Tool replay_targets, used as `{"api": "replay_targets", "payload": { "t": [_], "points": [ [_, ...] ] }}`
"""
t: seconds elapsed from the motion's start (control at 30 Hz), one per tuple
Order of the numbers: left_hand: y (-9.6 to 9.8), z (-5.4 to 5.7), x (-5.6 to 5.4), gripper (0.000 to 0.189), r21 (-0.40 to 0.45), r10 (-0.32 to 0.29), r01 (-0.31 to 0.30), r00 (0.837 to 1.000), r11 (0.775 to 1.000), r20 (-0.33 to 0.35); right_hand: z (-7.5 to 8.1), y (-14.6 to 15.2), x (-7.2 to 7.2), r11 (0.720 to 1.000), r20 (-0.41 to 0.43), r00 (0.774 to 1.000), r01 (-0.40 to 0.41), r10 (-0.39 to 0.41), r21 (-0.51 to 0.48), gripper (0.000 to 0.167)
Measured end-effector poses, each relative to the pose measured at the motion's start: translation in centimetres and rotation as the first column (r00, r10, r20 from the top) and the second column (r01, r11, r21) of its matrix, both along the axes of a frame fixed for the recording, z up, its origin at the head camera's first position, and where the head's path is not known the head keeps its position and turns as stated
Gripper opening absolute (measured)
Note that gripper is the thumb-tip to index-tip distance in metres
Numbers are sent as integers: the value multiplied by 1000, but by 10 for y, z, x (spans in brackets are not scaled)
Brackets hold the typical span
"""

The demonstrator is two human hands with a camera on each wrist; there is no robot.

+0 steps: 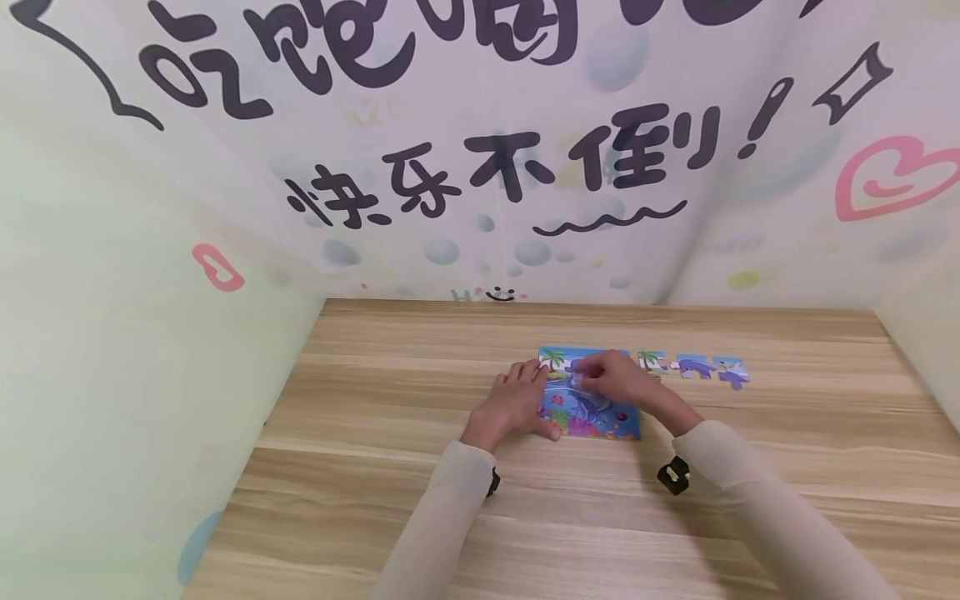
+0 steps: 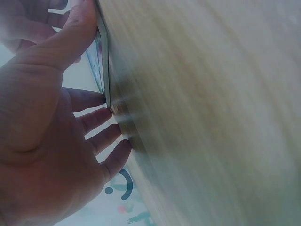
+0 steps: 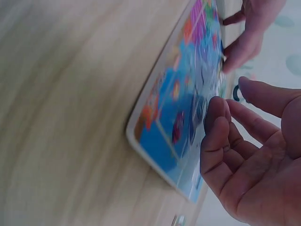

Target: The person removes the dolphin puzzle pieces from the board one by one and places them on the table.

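A jigsaw puzzle board [image 1: 573, 421] with a blue sea picture lies flat on the table. My left hand [image 1: 513, 400] rests along its left side, thumb at the near corner. In the left wrist view the left fingers [image 2: 96, 120] reach down to the board's edge and the tabletop. My right hand [image 1: 618, 379] is over the board's upper middle, its fingers bent downward. Seen from the right wrist, the right thumb [image 3: 268, 96] and fingertips stand apart with no piece visible between them. The right hand hides part of the picture.
Right of the board lie a palm-tree jigsaw piece [image 1: 651, 360], a purple jigsaw piece [image 1: 696, 365] and a light-blue and purple jigsaw piece [image 1: 731, 369]. The wooden table [image 1: 405, 358] meets a printed wall [image 1: 420, 275] at the back.
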State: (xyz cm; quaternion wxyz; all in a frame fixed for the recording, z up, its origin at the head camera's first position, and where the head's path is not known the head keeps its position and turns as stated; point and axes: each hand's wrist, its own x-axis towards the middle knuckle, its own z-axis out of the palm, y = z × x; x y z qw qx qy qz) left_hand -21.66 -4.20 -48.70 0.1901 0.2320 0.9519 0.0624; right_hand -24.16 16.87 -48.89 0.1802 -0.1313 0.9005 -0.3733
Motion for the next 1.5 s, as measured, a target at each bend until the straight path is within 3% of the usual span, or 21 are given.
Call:
{"api": "replay_targets", "payload": {
  "t": [0.4, 0.83, 1.1, 1.5],
  "points": [
    [-1, 1, 0, 110, 22, -12, 12, 1000, 1000, -9, 2, -19, 3, 996, -40, 998, -43, 46, 82, 32],
    [-1, 0, -2, 109, 16, -4, 4, 1000, 1000, -1, -3, -29, 2, 990, -83, 997, 17, -5, 142, 18],
    [-1, 0, -2, 110, 19, 9, -9, 1000, 1000, 0, -2, -29, 2, 995, -92, 996, 28, -19, 97, 10],
    [-1, 1, 0, 114, 67, 39, -39, 999, 997, -2, -2, -26, 1, 997, -51, 996, 72, -71, 37, 10]
  ]
}}
